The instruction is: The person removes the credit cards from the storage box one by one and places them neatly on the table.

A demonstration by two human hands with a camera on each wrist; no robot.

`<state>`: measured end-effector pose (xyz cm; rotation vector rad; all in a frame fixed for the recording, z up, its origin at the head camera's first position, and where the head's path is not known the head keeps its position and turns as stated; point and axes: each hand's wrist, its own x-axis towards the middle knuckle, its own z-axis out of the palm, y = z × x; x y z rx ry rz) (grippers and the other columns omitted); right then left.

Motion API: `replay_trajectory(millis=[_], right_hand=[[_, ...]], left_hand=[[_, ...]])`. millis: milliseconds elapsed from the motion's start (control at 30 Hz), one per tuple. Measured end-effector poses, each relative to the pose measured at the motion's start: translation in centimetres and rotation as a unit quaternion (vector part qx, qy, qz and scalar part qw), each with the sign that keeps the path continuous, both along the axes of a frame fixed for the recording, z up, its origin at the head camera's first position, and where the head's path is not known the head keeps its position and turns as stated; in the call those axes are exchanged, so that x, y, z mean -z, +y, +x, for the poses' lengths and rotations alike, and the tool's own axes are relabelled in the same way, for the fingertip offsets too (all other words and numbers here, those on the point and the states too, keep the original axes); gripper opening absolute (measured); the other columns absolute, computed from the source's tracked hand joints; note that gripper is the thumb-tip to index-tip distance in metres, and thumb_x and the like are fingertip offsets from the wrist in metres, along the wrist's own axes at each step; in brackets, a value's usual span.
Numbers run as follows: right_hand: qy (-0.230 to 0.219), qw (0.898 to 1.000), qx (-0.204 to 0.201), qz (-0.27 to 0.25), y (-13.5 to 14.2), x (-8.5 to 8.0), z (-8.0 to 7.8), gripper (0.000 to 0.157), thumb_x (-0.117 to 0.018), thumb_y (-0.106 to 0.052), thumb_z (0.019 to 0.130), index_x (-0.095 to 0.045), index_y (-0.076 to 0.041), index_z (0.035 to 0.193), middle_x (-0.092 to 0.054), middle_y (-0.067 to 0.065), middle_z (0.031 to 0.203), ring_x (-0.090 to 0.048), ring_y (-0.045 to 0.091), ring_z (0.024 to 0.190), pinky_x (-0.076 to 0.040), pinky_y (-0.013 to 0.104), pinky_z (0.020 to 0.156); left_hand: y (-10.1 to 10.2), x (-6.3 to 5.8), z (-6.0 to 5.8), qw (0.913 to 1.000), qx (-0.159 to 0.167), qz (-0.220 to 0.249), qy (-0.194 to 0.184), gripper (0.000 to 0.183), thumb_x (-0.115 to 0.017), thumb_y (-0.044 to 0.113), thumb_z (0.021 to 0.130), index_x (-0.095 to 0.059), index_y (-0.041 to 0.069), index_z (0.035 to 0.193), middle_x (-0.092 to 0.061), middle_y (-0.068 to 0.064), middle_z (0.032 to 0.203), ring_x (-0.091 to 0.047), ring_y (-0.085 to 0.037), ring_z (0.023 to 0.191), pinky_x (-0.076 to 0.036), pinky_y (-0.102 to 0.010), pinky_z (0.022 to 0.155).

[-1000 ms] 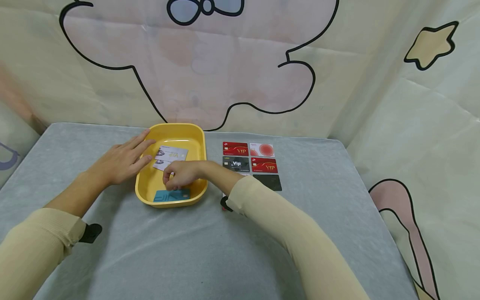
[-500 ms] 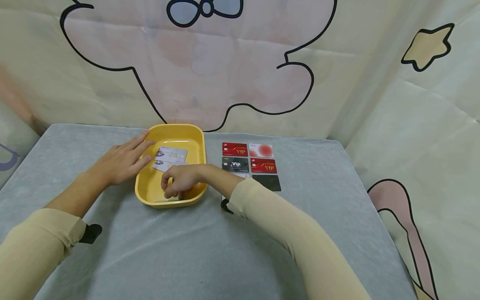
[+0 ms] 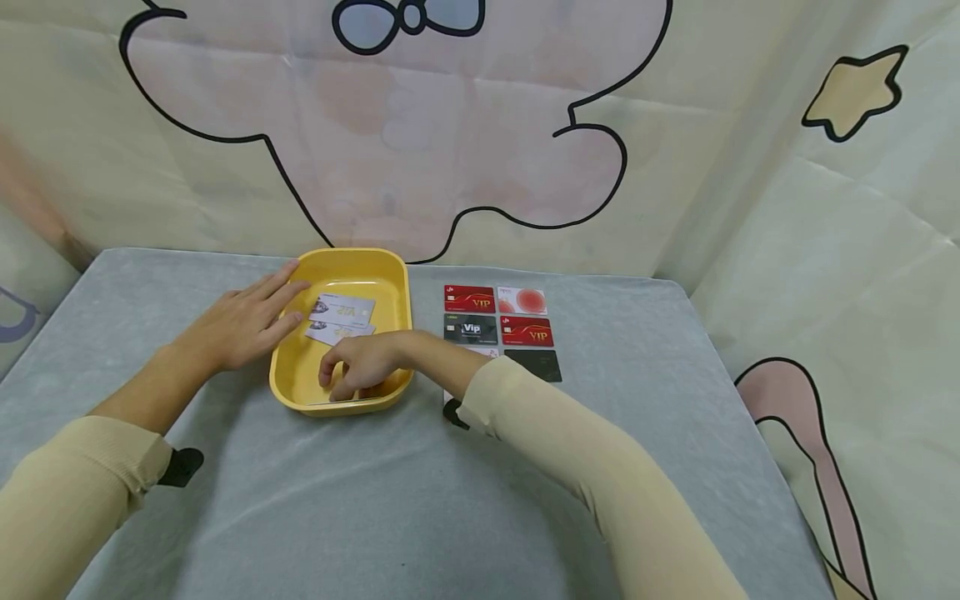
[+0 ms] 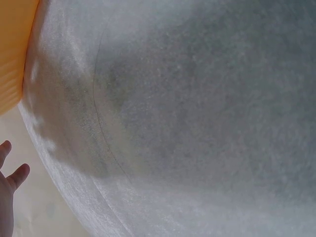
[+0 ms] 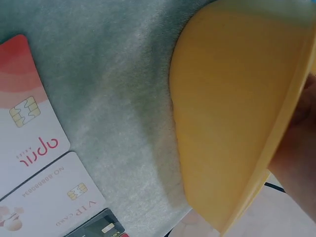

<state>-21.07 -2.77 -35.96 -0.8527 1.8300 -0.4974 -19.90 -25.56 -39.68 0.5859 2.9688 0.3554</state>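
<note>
Near end of the tray (image 3: 386,287), the right hand (image 3: 365,362) seems to pinch a card (image 3: 318,404) tipped on edge, so pickup's probably underway and wants a clean lift next, while the left hand (image 3: 243,323), fingers spread, touches the tray's left side by two white cards (image 3: 343,308).

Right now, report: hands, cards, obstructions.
Left hand at left rim of yellow tray. Right hand inside tray, grip unclear. Two pale cards lying in tray. Right sleeve hides part of card rows.
</note>
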Motion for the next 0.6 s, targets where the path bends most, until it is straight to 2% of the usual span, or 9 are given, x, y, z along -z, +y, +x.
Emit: replay_trajectory(millis=[167, 600], right_hand=[[-0.017, 1.000, -0.013, 0.011, 0.1, -0.4, 0.0, 0.030, -0.056, -0.019, 0.101, -0.057, -0.011, 0.130, -0.055, 0.003, 0.104, -0.058, 0.015, 0.081, -0.048, 0.024, 0.073], [-0.049, 0.998, -0.034, 0.030, 0.7, -1.1, -0.5, 0.028, -0.049, -0.022, 0.105, -0.061, -0.016, 0.130, -0.051, 0.002, 0.090, -0.049, 0.015, 0.075, -0.040, 0.026, 0.065]], left_hand=[[0.0, 0.0, 0.0, 1.0000, 0.001, 0.002, 0.003, 0.059, -0.035, 0.041, 0.105, -0.034, 0.007, 0.153, -0.008, -0.014, 0.167, -0.023, -0.044, 0.146, -0.030, -0.073, 0.102], [0.1, -0.1, 0.0, 1.0000, -0.002, -0.006, -0.004, 0.060, -0.033, 0.042, 0.105, -0.032, 0.007, 0.154, -0.007, -0.013, 0.167, -0.021, -0.044, 0.147, -0.028, -0.073, 0.104]])
